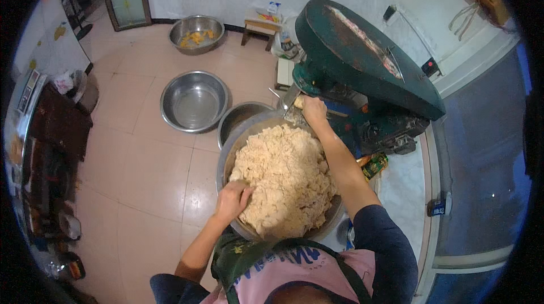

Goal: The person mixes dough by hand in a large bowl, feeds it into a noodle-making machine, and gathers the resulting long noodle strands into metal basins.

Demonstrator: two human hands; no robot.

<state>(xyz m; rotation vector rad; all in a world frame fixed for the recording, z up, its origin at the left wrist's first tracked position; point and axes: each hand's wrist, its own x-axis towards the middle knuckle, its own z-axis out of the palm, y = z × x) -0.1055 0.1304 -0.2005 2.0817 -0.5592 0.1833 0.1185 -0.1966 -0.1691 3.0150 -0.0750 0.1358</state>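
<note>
A large metal basin (222, 159) heaped with crumbly pale-yellow dough (280, 173) stands close against my body. My left hand (231, 201) is at the basin's left side, its fingers curled into the edge of the dough. At the far right side of the basin, my right hand (313, 111) pinches a small lump of dough (299, 101). That lump is beside the metal feed part (289, 95) of a dark green machine (362, 49). The fingertips of both hands are partly hidden.
An empty-looking steel basin (195, 102) rests on the tiled floor, with another basin (229, 119) tucked beside the dough basin. Farther off are a basin (195, 49) holding yellow pieces and a small stool (262, 25). Dark furniture (56, 134) lines the left; a window (481, 151) is at right.
</note>
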